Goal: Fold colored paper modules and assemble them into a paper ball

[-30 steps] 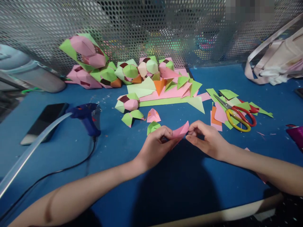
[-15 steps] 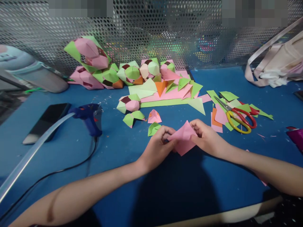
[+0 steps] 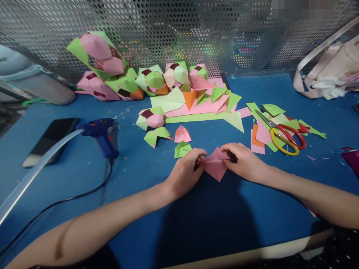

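Observation:
A pink square of paper [image 3: 216, 165] is held cornerwise just over the table, with a crease running across its middle. My left hand [image 3: 188, 170] pinches its left corner between thumb and fingers. At the opposite corner, my right hand [image 3: 242, 161] grips the paper the same way. Beyond my left hand lie a small folded green paper piece [image 3: 183, 149] and a folded pink paper piece [image 3: 183, 134]. A green two-part folded piece [image 3: 157, 136] sits to their left, near a small pink and green paper ball [image 3: 151, 118].
A blue glue gun [image 3: 101, 135] with a clear glue stick and black cord lies left, by a phone [image 3: 52, 140]. Scissors [image 3: 283, 136] rest on paper scraps at right. Several paper balls [image 3: 151, 80] line the perforated metal screen [image 3: 168, 33]. A tumbler [image 3: 42, 82] stands far left.
Both hands have brought the pink paper's side corners into a tighter pinch, and the sheet now bends along its middle crease. The view has shifted slightly.

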The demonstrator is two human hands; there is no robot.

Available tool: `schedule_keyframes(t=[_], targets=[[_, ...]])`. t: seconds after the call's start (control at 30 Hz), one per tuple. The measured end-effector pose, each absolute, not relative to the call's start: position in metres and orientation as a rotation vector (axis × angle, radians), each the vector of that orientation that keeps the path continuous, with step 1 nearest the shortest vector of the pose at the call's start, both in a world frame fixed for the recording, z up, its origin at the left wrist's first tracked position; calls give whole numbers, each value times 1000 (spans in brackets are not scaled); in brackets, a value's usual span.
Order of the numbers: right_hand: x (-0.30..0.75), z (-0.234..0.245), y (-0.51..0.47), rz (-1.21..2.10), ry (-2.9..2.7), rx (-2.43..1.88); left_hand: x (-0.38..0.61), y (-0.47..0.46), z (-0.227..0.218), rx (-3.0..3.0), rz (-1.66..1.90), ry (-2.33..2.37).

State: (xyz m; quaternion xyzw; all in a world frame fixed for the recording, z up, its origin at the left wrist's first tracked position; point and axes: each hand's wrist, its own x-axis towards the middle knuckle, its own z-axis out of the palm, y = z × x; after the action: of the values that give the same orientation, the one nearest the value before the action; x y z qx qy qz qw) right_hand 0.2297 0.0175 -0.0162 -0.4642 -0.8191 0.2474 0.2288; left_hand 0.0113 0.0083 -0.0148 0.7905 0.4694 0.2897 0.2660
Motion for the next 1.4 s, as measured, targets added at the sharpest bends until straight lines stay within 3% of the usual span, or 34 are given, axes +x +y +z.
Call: schedule_keyframes(t=[0.83, 1.03, 1.4], targets=[[235, -19, 18, 393, -2627, -871, -10, 14, -24, 2492, 817, 1068], [232, -19, 19, 327, -2674, -840, -9, 16, -28, 2573, 821, 806], [240, -1, 17, -65, -2841, -857, -16, 16, -15, 2890, 609, 739]])
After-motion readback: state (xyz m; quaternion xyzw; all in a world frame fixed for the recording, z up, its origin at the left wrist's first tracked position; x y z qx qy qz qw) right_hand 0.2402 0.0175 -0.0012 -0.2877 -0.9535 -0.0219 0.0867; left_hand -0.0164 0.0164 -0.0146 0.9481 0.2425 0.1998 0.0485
